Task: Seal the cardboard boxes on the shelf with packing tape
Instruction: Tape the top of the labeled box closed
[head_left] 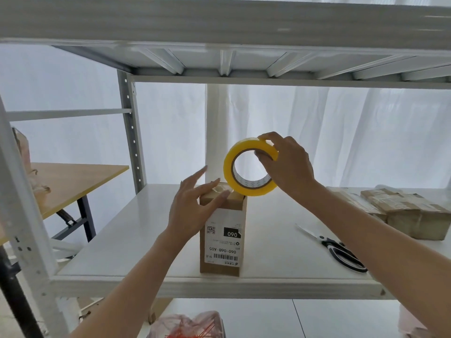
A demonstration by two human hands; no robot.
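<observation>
Two bare forearms reach up from the lower edge of the head view towards the white metal shelf [136,230]. The left hand [192,208] is open, its fingers straight and spread, and it rests against the upper left side of a tall narrow brown cardboard box [223,240], with the thumb lying across the box's top. The box stands upright near the shelf's front edge, and its white printed label faces the camera upside down. The right hand [290,164] grips a yellow roll of packing tape [251,189], thumb inside the core and fingers over the outer rim. It holds the roll on edge just above the box's top; contact cannot be told. Black-handled scissors [341,252] lie on the shelf to the right. Beyond them sit flat taped cardboard parcels [405,211].
</observation>
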